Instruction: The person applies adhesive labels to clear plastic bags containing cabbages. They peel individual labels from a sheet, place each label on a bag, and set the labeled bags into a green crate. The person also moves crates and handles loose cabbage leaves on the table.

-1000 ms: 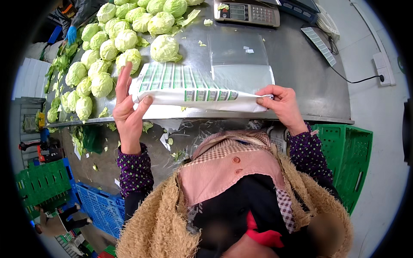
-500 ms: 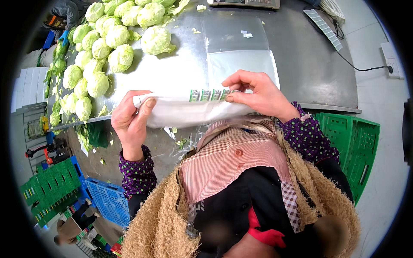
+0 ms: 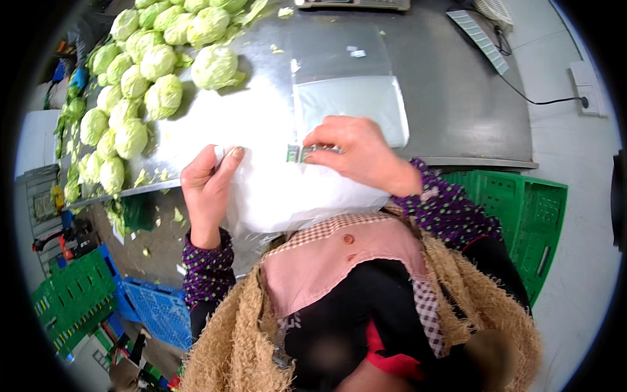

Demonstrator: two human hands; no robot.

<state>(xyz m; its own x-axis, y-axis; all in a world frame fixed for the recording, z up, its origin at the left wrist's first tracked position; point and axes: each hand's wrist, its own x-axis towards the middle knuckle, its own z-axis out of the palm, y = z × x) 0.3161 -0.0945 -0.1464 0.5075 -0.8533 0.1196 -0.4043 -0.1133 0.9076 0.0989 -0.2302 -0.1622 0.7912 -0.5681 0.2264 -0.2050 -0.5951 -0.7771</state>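
Observation:
A whitish, see-through plastic sheet [image 3: 294, 193], which may be a stack of bags, spans the space between my hands at the table's near edge. My left hand [image 3: 210, 189] pinches its left corner between thumb and bent fingers. On its upper edge is a row of small green-and-white labels [image 3: 292, 153]. My right hand [image 3: 356, 150] has thumb and fingers closed over that edge, covering part of the labels. Beyond my right hand a pile of clear plastic bags [image 3: 353, 98] lies flat on the metal table [image 3: 457, 104].
Many cabbages [image 3: 157, 62] are heaped at the table's far left, with leaf scraps around. A scale [image 3: 353, 4] stands at the far edge. Green crates [image 3: 516, 215] sit at right, a blue pallet [image 3: 157, 307] at lower left. A co-worker's blue-gloved hand [image 3: 78, 78] shows far left.
The plastic sheet has gone from a rolled-looking band to a wider, flatter spread. My right hand has slid left along the labels, covering more of them. The whole view has shifted slightly.

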